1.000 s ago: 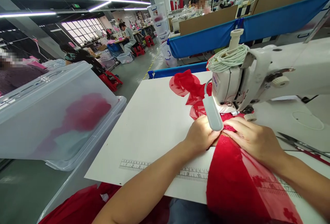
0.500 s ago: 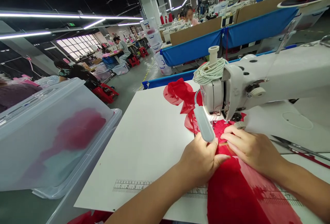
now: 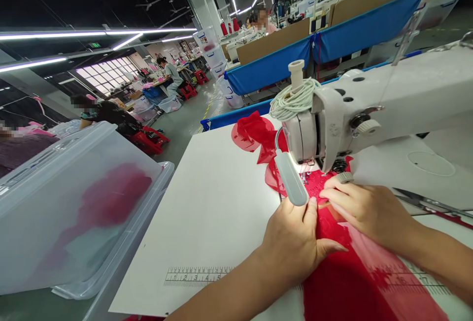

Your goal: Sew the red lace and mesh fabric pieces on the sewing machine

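Note:
Red fabric [image 3: 340, 281], part dense and part sheer, runs over the table's front edge area up to the presser foot [image 3: 305, 177] of a white sewing machine [image 3: 414, 99]. My left hand [image 3: 290, 242] lies on the fabric's left side, thumb stretched out to the right. A grey lamp [image 3: 291, 178] on a bent neck covers some of its fingertips. Beside it, my right hand [image 3: 365, 208] has its fingers bent over the fabric near the foot. Its thumb seems to be beneath the sheer layer, so the cloth is pinched.
Scissors [image 3: 432, 203] lie right of my right hand. More red fabric [image 3: 254, 131] is bunched behind the needle. A ruler scale [image 3: 195, 276] marks the white table [image 3: 214, 188]. A translucent plastic bin [image 3: 74, 212] stands at left. Other people sit at machines farther off.
The view has shifted slightly. My left hand has slid a little right and toward me, its thumb reaching farther across the fabric. My right hand stays near the presser foot.

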A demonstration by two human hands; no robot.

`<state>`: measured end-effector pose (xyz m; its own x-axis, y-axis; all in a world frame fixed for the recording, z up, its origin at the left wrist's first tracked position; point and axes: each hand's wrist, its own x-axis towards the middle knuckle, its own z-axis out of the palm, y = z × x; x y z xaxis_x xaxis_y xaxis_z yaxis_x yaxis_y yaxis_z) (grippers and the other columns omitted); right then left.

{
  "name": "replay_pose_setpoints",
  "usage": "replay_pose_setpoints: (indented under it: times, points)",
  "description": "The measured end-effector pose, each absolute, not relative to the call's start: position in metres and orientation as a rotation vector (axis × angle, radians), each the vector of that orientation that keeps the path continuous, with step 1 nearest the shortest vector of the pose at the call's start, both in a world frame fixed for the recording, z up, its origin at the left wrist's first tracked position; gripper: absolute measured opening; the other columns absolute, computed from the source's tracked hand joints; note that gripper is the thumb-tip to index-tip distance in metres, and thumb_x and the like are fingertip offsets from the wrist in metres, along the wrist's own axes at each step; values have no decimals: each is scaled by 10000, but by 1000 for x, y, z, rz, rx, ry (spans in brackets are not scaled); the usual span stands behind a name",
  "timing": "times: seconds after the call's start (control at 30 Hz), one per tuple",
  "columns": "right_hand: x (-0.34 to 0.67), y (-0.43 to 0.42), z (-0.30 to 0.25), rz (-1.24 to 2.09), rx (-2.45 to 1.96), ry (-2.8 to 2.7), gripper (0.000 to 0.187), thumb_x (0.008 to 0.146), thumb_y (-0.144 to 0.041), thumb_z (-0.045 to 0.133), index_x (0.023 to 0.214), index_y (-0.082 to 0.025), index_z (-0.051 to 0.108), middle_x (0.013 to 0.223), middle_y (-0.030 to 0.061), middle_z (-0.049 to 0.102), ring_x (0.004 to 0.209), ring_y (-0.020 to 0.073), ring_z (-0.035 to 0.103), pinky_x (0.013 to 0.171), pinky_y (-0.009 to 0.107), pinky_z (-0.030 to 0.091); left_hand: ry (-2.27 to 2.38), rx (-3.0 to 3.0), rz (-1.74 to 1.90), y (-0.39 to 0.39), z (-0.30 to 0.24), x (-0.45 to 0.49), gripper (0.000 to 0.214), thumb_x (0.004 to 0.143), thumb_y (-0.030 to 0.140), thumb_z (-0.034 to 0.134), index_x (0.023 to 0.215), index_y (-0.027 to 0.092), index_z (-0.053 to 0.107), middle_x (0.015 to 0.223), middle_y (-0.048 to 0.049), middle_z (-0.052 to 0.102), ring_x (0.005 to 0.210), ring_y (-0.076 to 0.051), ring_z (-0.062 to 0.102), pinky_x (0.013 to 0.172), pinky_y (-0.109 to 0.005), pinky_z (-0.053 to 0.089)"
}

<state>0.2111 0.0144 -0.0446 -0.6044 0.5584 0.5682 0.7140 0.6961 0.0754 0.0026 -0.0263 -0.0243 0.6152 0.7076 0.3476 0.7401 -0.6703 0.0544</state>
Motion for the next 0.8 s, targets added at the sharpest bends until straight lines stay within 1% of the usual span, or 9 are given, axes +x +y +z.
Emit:
replay_pose_setpoints:
  times: [0.17, 0.37, 0.57, 0.67, 0.8]
  points:
    - [212, 15, -44, -374, -1010, -2402, 299, 925, -95, 410, 899, -181, 696, 881, 62, 708, 534, 140, 573, 402, 288, 265, -1217, -2710, -489, -25, -23, 3, 872, 954, 740, 146, 1123, 70, 678, 1101, -217, 688, 917, -285, 671, 669, -369, 556]
    - [212, 16, -44, -369, -1033, -2401, 305, 903, -71, 402, 880, -189, 683, 914, 47, 718, 466, 119, 533, 394, 279, 268, -1226, -2684, -515, -22, -23, 4, 874, 959, 741, 153, 1202, 67, 653, 1115, -227, 679, 949, -290, 668, 727, -379, 567]
    - [209, 17, -39, -355, -1059, -2391, 317, 935, -100, 376, 827, -195, 659, 882, 35, 717, 423, 104, 500, 380, 276, 252, -1254, -2657, -466, -20, -25, 2, 851, 962, 742, 188, 1267, 83, 631, 1142, -227, 675, 989, -310, 665, 759, -402, 570]
    - [208, 16, -38, -344, -1071, -2381, 318, 943, -118, 374, 848, -194, 667, 904, 31, 730, 428, 112, 538, 368, 280, 284, -1257, -2651, -486, -18, -26, 3, 861, 963, 742, 177, 1287, 79, 620, 1171, -225, 671, 1055, -318, 656, 801, -408, 570]
    - [207, 15, -39, -366, -1057, -2342, 327, 931, -108, 385, 941, -179, 704, 1008, 63, 763, 501, 143, 627, 371, 296, 345, -1242, -2636, -537, -16, -29, 3, 877, 966, 732, 134, 1343, 78, 579, 1235, -230, 647, 1114, -320, 639, 878, -425, 554]
